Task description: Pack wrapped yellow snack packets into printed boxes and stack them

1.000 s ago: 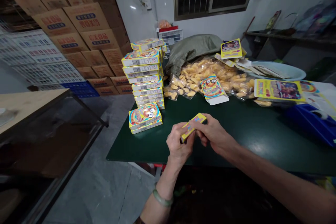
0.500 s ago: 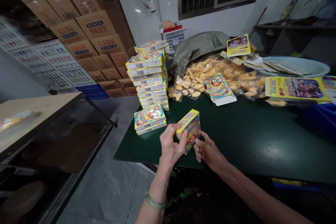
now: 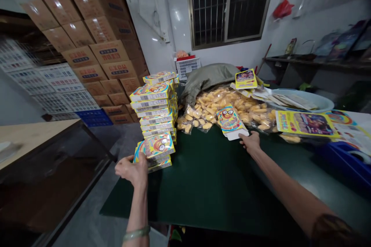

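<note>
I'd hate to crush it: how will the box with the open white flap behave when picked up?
The box looks like thin card, so probably light and easily dented. Its flap sticks out and may bend. Lying against smooth plastic packets, it might slide if pushed.

Here's a dark green tabletop (image 3: 203, 185) in front, and behind it a pale, glossy wall (image 3: 176, 11) catching small bright glints of light. A wide metal-framed window (image 3: 228, 7) sits in that wall, barred and black beyond the glass. Over on the left, brown cartons (image 3: 107, 52) climb high beside stacked white crates (image 3: 62, 79), with a blue crate (image 3: 94, 117) at the bottom. Nearer, a light wood-topped table (image 3: 34, 137) stands on grey flooring (image 3: 95, 200), and at right a dark counter (image 3: 313, 61) runs along, dimly lit.
</note>
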{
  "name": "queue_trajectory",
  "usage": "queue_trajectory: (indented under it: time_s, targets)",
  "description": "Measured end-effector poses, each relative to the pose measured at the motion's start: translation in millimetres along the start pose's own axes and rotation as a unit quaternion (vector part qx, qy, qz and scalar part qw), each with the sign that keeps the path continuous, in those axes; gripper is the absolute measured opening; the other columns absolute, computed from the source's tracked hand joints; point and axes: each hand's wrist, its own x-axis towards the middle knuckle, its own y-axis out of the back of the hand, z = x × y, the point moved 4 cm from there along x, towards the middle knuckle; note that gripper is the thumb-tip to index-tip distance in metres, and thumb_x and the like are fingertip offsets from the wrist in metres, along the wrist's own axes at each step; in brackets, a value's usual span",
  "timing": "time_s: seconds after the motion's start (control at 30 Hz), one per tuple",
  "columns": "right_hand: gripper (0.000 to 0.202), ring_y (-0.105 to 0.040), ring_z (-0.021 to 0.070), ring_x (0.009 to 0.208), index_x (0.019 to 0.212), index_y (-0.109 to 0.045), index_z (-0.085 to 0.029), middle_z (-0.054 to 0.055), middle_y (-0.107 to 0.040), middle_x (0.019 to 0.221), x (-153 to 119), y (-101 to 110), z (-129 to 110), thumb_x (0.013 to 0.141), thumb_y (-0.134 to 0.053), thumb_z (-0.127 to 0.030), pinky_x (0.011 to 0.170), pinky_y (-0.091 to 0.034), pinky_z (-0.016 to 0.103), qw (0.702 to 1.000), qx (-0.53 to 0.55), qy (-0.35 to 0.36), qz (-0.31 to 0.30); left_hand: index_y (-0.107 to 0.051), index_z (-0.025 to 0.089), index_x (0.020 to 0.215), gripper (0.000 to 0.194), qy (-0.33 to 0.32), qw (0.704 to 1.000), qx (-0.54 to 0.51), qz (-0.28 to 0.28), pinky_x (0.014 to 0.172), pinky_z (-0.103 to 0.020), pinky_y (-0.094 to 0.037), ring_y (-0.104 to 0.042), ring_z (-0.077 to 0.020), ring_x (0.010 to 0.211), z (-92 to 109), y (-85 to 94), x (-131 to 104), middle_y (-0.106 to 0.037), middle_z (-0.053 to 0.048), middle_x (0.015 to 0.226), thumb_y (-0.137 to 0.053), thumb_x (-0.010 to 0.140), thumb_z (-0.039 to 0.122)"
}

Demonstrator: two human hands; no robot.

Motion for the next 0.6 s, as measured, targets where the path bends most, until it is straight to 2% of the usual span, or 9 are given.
queue_trajectory:
  time_s: [0.07,0.13,0.17,0.23,0.3,0.37,0.43,0.53,0.6]
  targets:
    - [0.046,-0.039,0.0087,0.033,0.106,-0.054,-0.009,-0.009,-0.044,0.044,10,-1,-6,0.064,-0.064,-0.024,0.031,-0.025,0.019,1.000,0.000,0.012,0.018,-0.055,0.014,0.077,0.030,-0.062,0.998,0.012,0.014,0.093,-0.059,-0.034,-0.044,-0.0373,0.107,15,5.1,-13,-0.049,-0.011,0.095,-0.069,0.059,0.033]
    - [0.032,-0.035,0.0083,0.033,0.094,-0.058,-0.011,-0.009,-0.039,0.040,12,5,-15,0.064,-0.060,-0.024,0.032,-0.023,0.019,0.999,0.002,0.033,0.010,-0.056,0.014,0.091,0.033,-0.200,0.980,-0.005,-0.006,0.094,-0.055,-0.037,-0.046,-0.0336,0.108,42,14.7,-36,-0.050,-0.013,0.104,-0.067,0.067,0.034]
    - [0.028,-0.033,0.0077,0.033,0.088,-0.059,-0.012,-0.009,-0.038,0.038,10,10,-21,0.063,-0.060,-0.023,0.033,-0.023,0.019,0.999,0.004,0.044,-0.003,-0.055,0.015,0.100,0.034,-0.286,0.957,-0.028,-0.046,0.094,-0.051,-0.040,-0.049,-0.0303,0.108,58,19.0,-53,-0.050,-0.013,0.108,-0.066,0.071,0.031]
    - [0.024,-0.032,0.0064,0.033,0.081,-0.061,-0.013,-0.007,-0.042,0.039,-1,22,-35,0.059,-0.063,-0.023,0.033,-0.021,0.019,0.996,-0.008,0.061,-0.071,-0.047,0.019,0.119,0.051,-0.451,0.869,-0.048,-0.195,0.096,-0.050,-0.040,-0.046,-0.0306,0.117,89,22.7,-98,-0.046,-0.015,0.123,-0.067,0.072,0.025]
    - [0.026,-0.034,0.0058,0.034,0.076,-0.062,-0.014,-0.004,-0.049,0.044,-24,27,-49,0.055,-0.068,-0.028,0.033,-0.020,0.018,0.976,-0.046,0.054,-0.205,-0.038,0.021,0.133,0.080,-0.525,0.774,-0.007,-0.353,0.098,-0.059,-0.035,-0.028,-0.0418,0.132,110,20.1,-144,-0.029,-0.020,0.142,-0.075,0.062,0.031]
    - [0.030,-0.034,0.0058,0.034,0.074,-0.062,-0.015,-0.003,-0.050,0.046,-56,24,-56,0.054,-0.072,-0.036,0.033,-0.019,0.018,0.927,-0.094,0.017,-0.363,-0.030,0.023,0.139,0.107,-0.558,0.710,-0.004,-0.429,0.095,-0.069,-0.030,-0.016,-0.0515,0.134,122,17.6,-178,-0.019,-0.023,0.147,-0.082,0.047,0.040]
    - [0.032,-0.035,0.0057,0.035,0.073,-0.060,-0.016,-0.004,-0.049,0.048,-87,16,-58,0.057,-0.072,-0.042,0.033,-0.020,0.017,0.873,-0.115,-0.023,-0.473,-0.024,0.024,0.142,0.116,-0.555,0.691,-0.004,-0.463,0.091,-0.072,-0.029,-0.020,-0.0539,0.131,124,11.1,-193,-0.022,-0.025,0.145,-0.081,0.042,0.039]
    - [0.039,-0.043,0.0079,0.044,0.078,-0.061,-0.016,-0.001,-0.053,0.059,-104,-10,-55,0.061,-0.069,-0.050,0.038,-0.029,0.018,0.824,-0.100,-0.046,-0.557,-0.021,0.025,0.144,0.114,-0.504,0.705,-0.006,-0.499,0.088,-0.064,-0.035,-0.040,-0.0463,0.118,110,-0.7,-187,-0.039,-0.023,0.132,-0.076,0.045,0.038]
    - [0.047,-0.053,0.0135,0.058,0.095,-0.062,-0.016,0.004,-0.060,0.075,-88,-38,-53,0.069,-0.061,-0.055,0.046,-0.039,0.022,0.823,-0.115,0.015,-0.556,-0.022,0.025,0.143,0.111,-0.465,0.729,-0.010,-0.502,0.085,-0.055,-0.039,-0.047,-0.0400,0.109,95,-4.3,-175,-0.045,-0.020,0.124,-0.073,0.047,0.046]
